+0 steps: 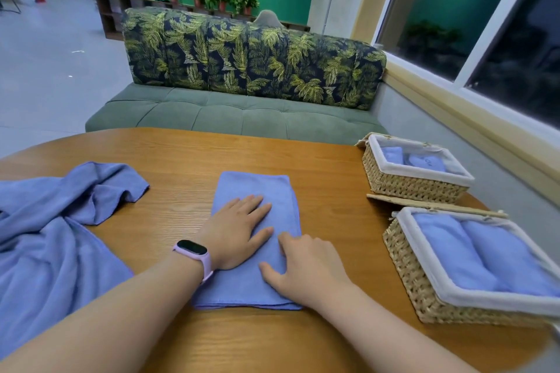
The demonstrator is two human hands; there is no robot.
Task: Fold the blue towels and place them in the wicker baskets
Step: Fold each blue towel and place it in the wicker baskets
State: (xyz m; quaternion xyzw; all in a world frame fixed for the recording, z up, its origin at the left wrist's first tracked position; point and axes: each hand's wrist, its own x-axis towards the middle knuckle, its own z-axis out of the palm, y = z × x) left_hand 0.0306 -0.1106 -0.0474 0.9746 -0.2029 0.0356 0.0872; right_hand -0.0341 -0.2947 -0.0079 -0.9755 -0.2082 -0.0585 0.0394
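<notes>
A blue towel (254,191), folded into a long rectangle, lies flat in the middle of the wooden table (188,157). My left hand (236,233) presses flat on its middle with straight fingers. My right hand (306,266) rests on the towel's near right part, fingers slightly bent, thumb spread on the cloth. A heap of unfolded blue towels (51,221) lies at the left. Two wicker baskets stand at the right: the near basket (424,300) holds two folded blue towels, the far basket (406,185) holds folded blue towels too.
A green sofa (230,118) with a leaf-print back stands beyond the table's far edge. A window and grey wall run along the right. A flat wicker lid (403,200) lies between the baskets.
</notes>
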